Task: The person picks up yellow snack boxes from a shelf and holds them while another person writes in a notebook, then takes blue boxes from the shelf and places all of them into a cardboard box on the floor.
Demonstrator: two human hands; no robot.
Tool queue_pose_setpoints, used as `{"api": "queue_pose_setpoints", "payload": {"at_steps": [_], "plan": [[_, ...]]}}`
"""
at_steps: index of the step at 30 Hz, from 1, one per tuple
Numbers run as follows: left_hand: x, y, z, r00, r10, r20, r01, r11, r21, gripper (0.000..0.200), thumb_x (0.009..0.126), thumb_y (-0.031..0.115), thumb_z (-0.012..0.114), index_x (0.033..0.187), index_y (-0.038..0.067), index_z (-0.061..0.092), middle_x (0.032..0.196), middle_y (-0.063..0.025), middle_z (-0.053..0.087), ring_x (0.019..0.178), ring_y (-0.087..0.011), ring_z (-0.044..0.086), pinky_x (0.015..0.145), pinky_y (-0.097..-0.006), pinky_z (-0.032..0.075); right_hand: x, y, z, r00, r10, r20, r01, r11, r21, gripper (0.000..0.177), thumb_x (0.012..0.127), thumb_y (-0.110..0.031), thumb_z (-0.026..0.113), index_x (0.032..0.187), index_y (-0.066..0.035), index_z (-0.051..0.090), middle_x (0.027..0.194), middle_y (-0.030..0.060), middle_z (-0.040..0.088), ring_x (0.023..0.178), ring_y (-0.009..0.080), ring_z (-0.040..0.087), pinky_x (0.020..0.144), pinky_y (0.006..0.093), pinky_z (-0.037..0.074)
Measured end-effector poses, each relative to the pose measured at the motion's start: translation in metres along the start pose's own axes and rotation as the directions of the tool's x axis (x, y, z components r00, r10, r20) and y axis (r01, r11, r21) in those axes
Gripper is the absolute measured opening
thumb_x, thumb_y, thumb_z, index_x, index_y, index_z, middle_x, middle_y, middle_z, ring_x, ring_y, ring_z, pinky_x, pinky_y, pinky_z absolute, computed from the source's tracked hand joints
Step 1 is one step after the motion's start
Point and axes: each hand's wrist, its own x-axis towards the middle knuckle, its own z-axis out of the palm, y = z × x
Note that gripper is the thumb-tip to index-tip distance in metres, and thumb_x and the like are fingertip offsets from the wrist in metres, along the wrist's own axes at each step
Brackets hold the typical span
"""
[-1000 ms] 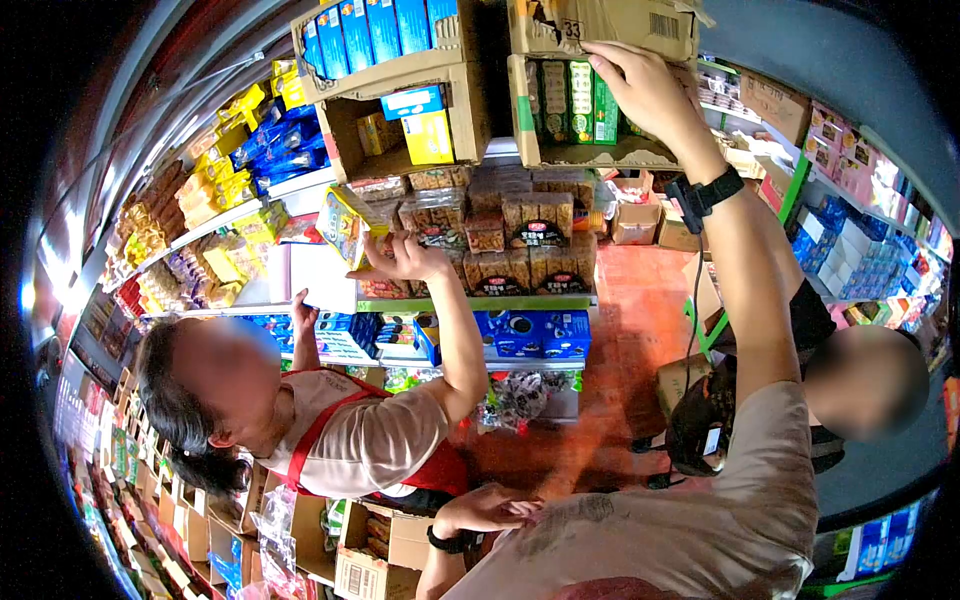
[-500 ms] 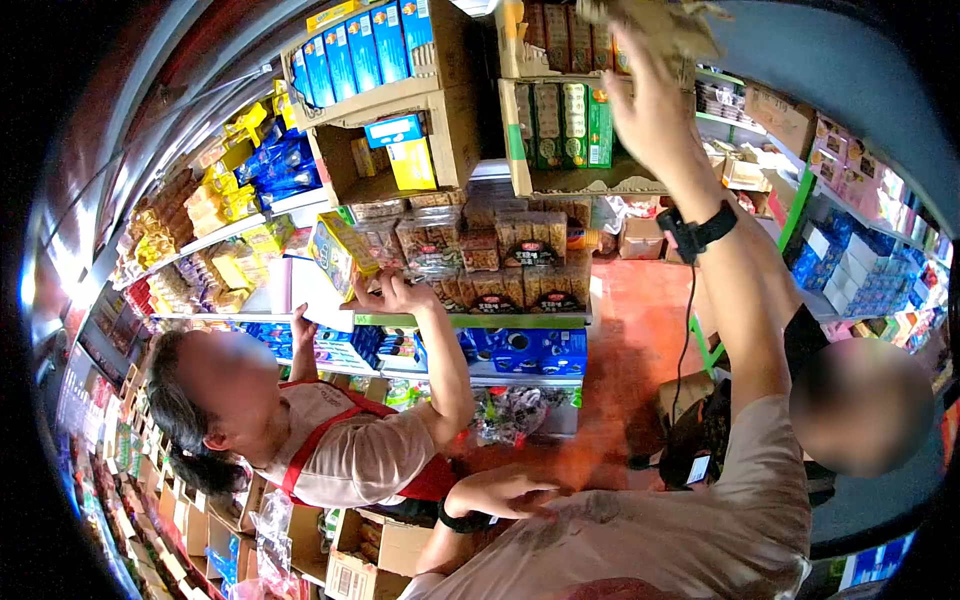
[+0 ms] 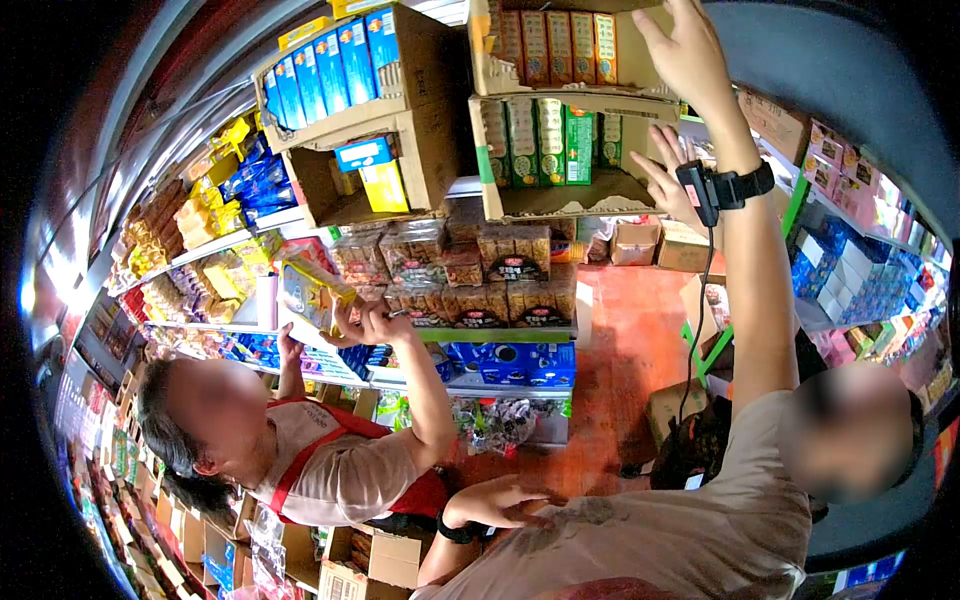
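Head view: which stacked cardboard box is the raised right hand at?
The topmost box, holding orange cartons; the right hand is at its right edge, above the green-carton box.

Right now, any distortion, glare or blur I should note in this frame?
Head view: heavy fisheye curves the shelves and blackens the corners; glare washes out the left edge; the right hand, by the cardboard box, reaches the top edge; the middle packs look sharp.

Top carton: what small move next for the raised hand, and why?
Probably press the right hand flat on the right wall of the top carton to steady it: the hand is open at that edge, and the carton sits on a lower carton.
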Motion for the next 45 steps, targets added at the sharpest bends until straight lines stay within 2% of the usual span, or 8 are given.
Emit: {"api": "queue_pose_setpoints", "payload": {"at_steps": [12, 30, 33, 35, 36, 37, 41, 45], "plan": [[0.013, -0.014, 0.021, 0.997, -0.039, -0.069, 0.025, 0.980, -0.195, 0.047, 0.096, 0.027, 0.070, 0.135, 0.003, 0.065, 0.101, -0.0155, 0.073, 0.064, -0.0231, 0.057, 0.066, -0.0364, 0.047, 0.025, 0.016, -0.003, 0.999, -0.009, 0.044, 0.004, 0.994, 0.113, 0.044, 0.095, 0.003, 0.056, 0.138, -0.008, 0.056, 0.132, 0.0168, 0.061, 0.125, 0.0306, 0.060, 0.106, 0.0399, 0.049], [0.000, -0.003, 0.034, 0.987, -0.118, -0.109, 0.082, 0.954, -0.290, 0.048, 0.096, 0.032, 0.072, 0.136, 0.006, 0.066, 0.105, -0.0111, 0.076, 0.064, -0.0148, 0.058, 0.058, -0.0322, 0.045, 0.023, 0.021, 0.043, 0.981, 0.169, -0.094, -0.129, 0.933, 0.335, 0.034, 0.098, -0.005, 0.059, 0.132, -0.003, 0.062, 0.126, 0.0180, 0.067, 0.120, 0.0304, 0.064, 0.099, 0.0387, 0.053], [-0.007, 0.006, 0.029, 0.982, -0.178, -0.066, 0.146, 0.931, -0.335, 0.048, 0.096, 0.031, 0.072, 0.137, 0.006, 0.066, 0.107, -0.0106, 0.076, 0.066, -0.0151, 0.058, 0.058, -0.0313, 0.045, 0.038, 0.009, 0.053, 0.947, 0.242, 0.212, -0.277, 0.949, 0.153, 0.041, 0.099, -0.011, 0.059, 0.138, 0.001, 0.062, 0.121, 0.0199, 0.071, 0.117, 0.0295, 0.066, 0.099, 0.0365, 0.053], [-0.013, 0.005, 0.029, 0.980, -0.192, -0.048, 0.168, 0.937, -0.306, 0.048, 0.096, 0.030, 0.071, 0.137, 0.006, 0.065, 0.110, -0.0110, 0.075, 0.068, -0.0155, 0.059, 0.060, -0.0318, 0.046, 0.059, -0.019, 0.033, 0.696, 0.362, 0.620, -0.502, 0.863, 0.059, 0.044, 0.099, -0.015, 0.059, 0.140, 0.000, 0.060, 0.117, 0.0234, 0.072, 0.100, 0.0296, 0.070, 0.086, 0.0364, 0.056], [-0.016, 0.005, 0.030, 0.978, -0.206, -0.026, 0.191, 0.941, -0.279, 0.048, 0.096, 0.029, 0.071, 0.137, 0.005, 0.065, 0.113, -0.0114, 0.074, 0.069, -0.0159, 0.059, 0.061, -0.0323, 0.046, 0.058, 0.005, 0.073, 0.778, 0.313, 0.545, -0.399, 0.916, 0.043, 0.049, 0.098, -0.017, 0.061, 0.144, 0.000, 0.057, 0.109, 0.0270, 0.072, 0.078, 0.0260, 0.068, 0.067, 0.0354, 0.053], [-0.018, 0.007, 0.029, 0.978, -0.208, -0.028, 0.192, 0.941, -0.279, 0.048, 0.096, 0.029, 0.071, 0.137, 0.005, 0.065, 0.113, -0.0114, 0.074, 0.069, -0.0159, 0.059, 0.061, -0.0323, 0.046, 0.059, 0.116, 0.181, 0.960, -0.135, 0.244, 0.135, 0.991, 0.019, 0.048, 0.100, -0.024, 0.059, 0.142, 0.000, 0.059, 0.093, 0.0256, 0.071, 0.056, 0.0212, 0.058, 0.050, 0.0343, 0.043], [-0.031, 0.000, 0.036, 0.989, -0.111, -0.102, 0.081, 0.963, -0.256, 0.054, 0.094, 0.028, 0.070, 0.141, 0.004, 0.061, 0.121, -0.0145, 0.071, 0.075, -0.0210, 0.061, 0.066, -0.0349, 0.047, -0.030, 0.050, 0.241, 0.495, 0.021, 0.869, -0.068, 0.998, 0.015, 0.053, 0.103, -0.029, 0.054, 0.148, -0.002, 0.050, 0.110, 0.0246, 0.063, 0.075, 0.0246, 0.056, 0.063, 0.0373, 0.045], [-0.032, 0.019, 0.039, 0.955, -0.005, -0.297, -0.065, 0.972, -0.225, 0.058, 0.093, 0.030, 0.071, 0.143, 0.004, 0.058, 0.128, -0.0161, 0.070, 0.091, -0.0284, 0.067, 0.078, -0.0372, 0.052, -0.050, 0.051, 0.283, 0.451, 0.069, 0.890, -0.030, 0.998, -0.062, 0.057, 0.106, -0.034, 0.050, 0.153, -0.003, 0.041, 0.127, 0.0235, 0.054, 0.095, 0.0281, 0.055, 0.075, 0.0402, 0.047]]}}
